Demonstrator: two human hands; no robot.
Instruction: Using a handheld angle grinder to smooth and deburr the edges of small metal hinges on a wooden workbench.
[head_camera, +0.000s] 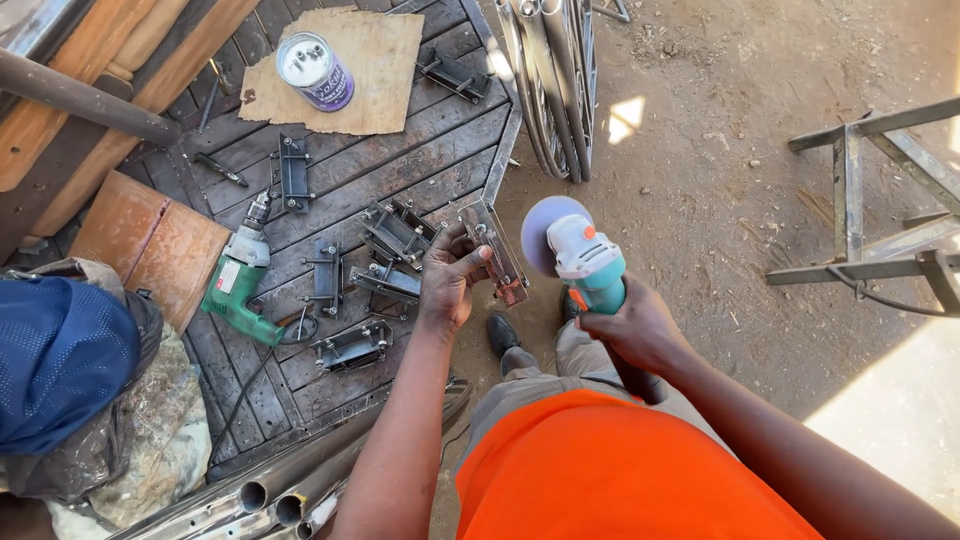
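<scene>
Steel is what the left hand (447, 283) closes on: its grip pinches a rusty, narrow metal bracket (494, 250), thumb and fingers clamped along the near end so the long face stands clear at the corner of the table (440, 130), out over the dirt floor (720, 170). That hold seems meant to keep the fingers away from the disc. The right hand's (632, 325) grip is wrapped tight round the teal body of an angle grinder (583, 258), its grey disc (545, 232) just beside the bracket's far edge; whether they touch I cannot tell. The tool is held low, in front of the orange shirt (610, 470), likely for steadiness.

Just left of the bracket, similar dark brackets (395, 235) lie scattered on the table's wooden planks, within easy reach. Farther left rests a green power drill (240, 285), its cord trailing toward the near edge. A purple tin (315, 70) lies on a sheet of cardboard (345, 75) at the far side. Metal tubes (280, 490) lie along the near edge, and a welded frame (870, 200) stands well apart on the right.
</scene>
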